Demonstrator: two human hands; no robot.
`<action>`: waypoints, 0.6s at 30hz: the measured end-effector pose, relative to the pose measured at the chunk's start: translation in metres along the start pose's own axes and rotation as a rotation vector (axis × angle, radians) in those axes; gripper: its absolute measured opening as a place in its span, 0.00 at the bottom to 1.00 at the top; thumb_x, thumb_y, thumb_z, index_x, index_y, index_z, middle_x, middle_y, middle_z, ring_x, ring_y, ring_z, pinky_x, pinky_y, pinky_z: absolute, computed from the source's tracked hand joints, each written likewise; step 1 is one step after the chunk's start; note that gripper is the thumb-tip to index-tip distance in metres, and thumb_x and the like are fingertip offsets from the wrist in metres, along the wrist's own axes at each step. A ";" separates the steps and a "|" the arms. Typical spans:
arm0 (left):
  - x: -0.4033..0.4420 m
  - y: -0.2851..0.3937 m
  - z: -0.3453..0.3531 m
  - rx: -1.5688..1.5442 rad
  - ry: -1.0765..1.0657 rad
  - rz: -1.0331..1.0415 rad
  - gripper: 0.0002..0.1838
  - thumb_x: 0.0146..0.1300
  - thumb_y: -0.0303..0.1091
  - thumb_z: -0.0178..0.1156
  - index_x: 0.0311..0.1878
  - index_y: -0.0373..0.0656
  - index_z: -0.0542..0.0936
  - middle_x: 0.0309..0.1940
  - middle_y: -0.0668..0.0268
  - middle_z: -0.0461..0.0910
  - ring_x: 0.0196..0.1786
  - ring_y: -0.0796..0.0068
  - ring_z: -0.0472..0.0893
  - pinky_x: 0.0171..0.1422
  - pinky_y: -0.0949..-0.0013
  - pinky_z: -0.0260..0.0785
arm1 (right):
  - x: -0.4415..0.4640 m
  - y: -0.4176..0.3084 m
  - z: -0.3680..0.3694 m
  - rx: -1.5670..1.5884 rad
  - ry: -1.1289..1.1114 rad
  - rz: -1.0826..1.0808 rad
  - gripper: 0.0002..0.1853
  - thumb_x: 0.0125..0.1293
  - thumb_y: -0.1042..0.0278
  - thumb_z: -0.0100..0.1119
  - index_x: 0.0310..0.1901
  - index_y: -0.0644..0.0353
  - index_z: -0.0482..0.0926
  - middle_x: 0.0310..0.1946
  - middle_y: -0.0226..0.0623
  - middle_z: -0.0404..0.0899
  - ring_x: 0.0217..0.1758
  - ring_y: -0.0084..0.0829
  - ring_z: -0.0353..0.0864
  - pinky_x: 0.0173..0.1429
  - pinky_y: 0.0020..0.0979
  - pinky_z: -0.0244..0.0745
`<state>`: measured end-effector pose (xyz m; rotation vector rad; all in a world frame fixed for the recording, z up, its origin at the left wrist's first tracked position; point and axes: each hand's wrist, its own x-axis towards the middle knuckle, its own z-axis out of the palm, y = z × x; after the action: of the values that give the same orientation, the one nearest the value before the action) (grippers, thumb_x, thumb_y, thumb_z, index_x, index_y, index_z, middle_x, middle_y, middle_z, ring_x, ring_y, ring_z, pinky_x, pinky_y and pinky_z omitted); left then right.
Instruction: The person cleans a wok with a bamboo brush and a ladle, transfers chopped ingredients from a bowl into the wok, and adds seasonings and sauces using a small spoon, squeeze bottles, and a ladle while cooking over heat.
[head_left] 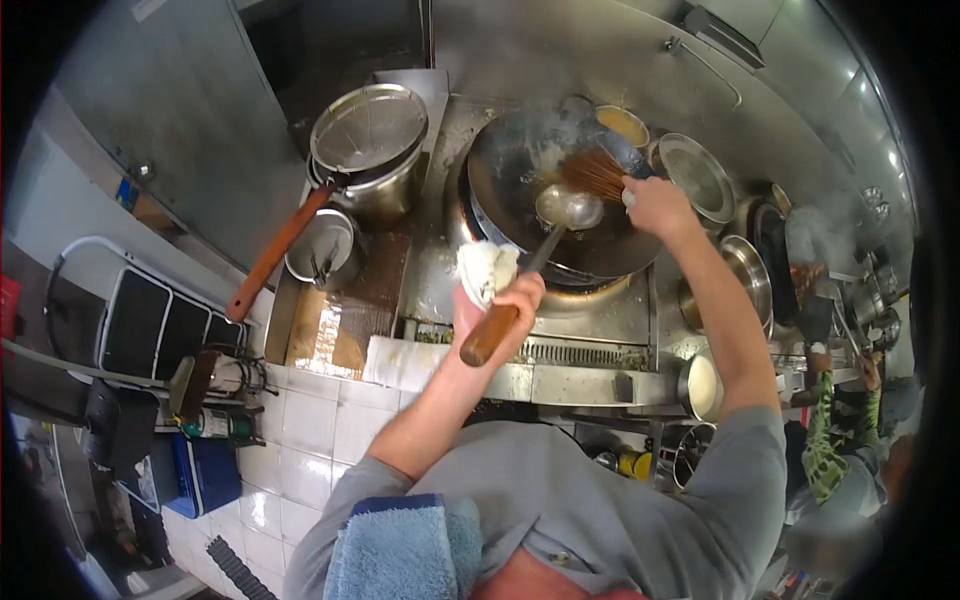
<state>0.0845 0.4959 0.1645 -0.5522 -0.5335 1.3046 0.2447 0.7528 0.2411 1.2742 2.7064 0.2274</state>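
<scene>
Holding likely bowl-heavy ladle [546,248] by wooden handle [491,336], best spot, plus cloth [487,272]: left hand [524,292]; right hand [660,206] grips stiff-looking bamboo brush [594,174].

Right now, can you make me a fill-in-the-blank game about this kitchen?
1. The left hand holds a ladle whose grip is made of ____.
2. Over the wok, the right hand holds a ____ with long brown bristles.
3. The round strainer sits on top of a metal ____.
4. The fluffy towel is mostly the colour ____.

Missing words: wood; brush; pot; blue
</scene>
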 end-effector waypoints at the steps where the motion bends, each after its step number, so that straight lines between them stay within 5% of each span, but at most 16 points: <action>1: 0.000 -0.006 0.002 -0.016 0.020 0.019 0.12 0.58 0.32 0.60 0.39 0.36 0.70 0.36 0.66 0.60 0.32 0.77 0.67 0.31 0.74 0.74 | -0.017 -0.016 -0.006 -0.065 0.033 0.005 0.26 0.56 0.67 0.56 0.59 0.52 0.76 0.50 0.50 0.81 0.49 0.50 0.82 0.53 0.45 0.78; 4: 0.007 -0.010 -0.002 -0.021 0.009 0.002 0.12 0.60 0.32 0.59 0.39 0.35 0.70 0.35 0.66 0.60 0.32 0.77 0.66 0.30 0.74 0.73 | -0.002 0.015 0.057 0.157 -0.085 -0.243 0.23 0.57 0.66 0.54 0.56 0.51 0.76 0.51 0.51 0.80 0.55 0.49 0.80 0.60 0.46 0.74; 9: 0.019 -0.012 -0.012 0.194 0.119 0.030 0.08 0.60 0.36 0.60 0.34 0.42 0.74 0.30 0.69 0.60 0.30 0.78 0.65 0.28 0.77 0.68 | -0.001 0.018 0.009 0.168 -0.089 0.022 0.24 0.54 0.65 0.56 0.56 0.53 0.78 0.49 0.47 0.82 0.54 0.47 0.81 0.57 0.45 0.76; 11: 0.024 -0.023 -0.011 0.422 0.179 0.042 0.12 0.65 0.43 0.58 0.34 0.43 0.74 0.30 0.67 0.65 0.29 0.77 0.68 0.24 0.77 0.65 | 0.004 0.033 0.067 0.190 -0.101 -0.249 0.26 0.54 0.64 0.56 0.58 0.51 0.77 0.52 0.43 0.81 0.53 0.46 0.82 0.57 0.45 0.76; 14: 0.026 -0.027 -0.007 0.706 0.325 0.066 0.17 0.68 0.48 0.56 0.35 0.43 0.74 0.28 0.63 0.69 0.26 0.76 0.71 0.20 0.76 0.62 | 0.016 0.056 0.031 0.081 -0.165 -0.087 0.26 0.54 0.62 0.57 0.58 0.49 0.77 0.46 0.40 0.84 0.50 0.47 0.83 0.53 0.44 0.79; 18: 0.025 -0.049 -0.004 0.394 0.283 0.038 0.13 0.65 0.43 0.59 0.36 0.43 0.74 0.30 0.66 0.65 0.28 0.78 0.68 0.22 0.77 0.64 | -0.023 0.021 0.035 -0.065 -0.063 -0.241 0.28 0.56 0.66 0.57 0.62 0.46 0.74 0.45 0.43 0.84 0.48 0.43 0.84 0.50 0.44 0.80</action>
<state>0.1279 0.5112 0.1942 -0.4085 -0.0279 1.2976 0.2821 0.7507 0.2128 0.9116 2.7408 0.2403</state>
